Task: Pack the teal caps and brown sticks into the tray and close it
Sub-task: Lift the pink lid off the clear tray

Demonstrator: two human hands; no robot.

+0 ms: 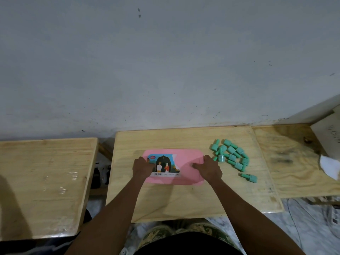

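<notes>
While L hand (142, 167), R hand (208, 169) curl round short ends of flat pink plastic tray (185, 161), lid on, mid wooden table (184, 197): prob light, stiff, slick; grip rim. Small teal plastic caps (232, 157) loose, near right.

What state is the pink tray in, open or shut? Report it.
Shut: its lid lies flat on top, left hand and right hand gripping the ends. Teal caps lie outside, on the table.

Light dim, even, cool in cast; glare patches on the left table (46, 181); soft shadow across its near left end; edges bowed by wide-angle lens; detail soft throughout; lower corners dark, smeared.
</notes>
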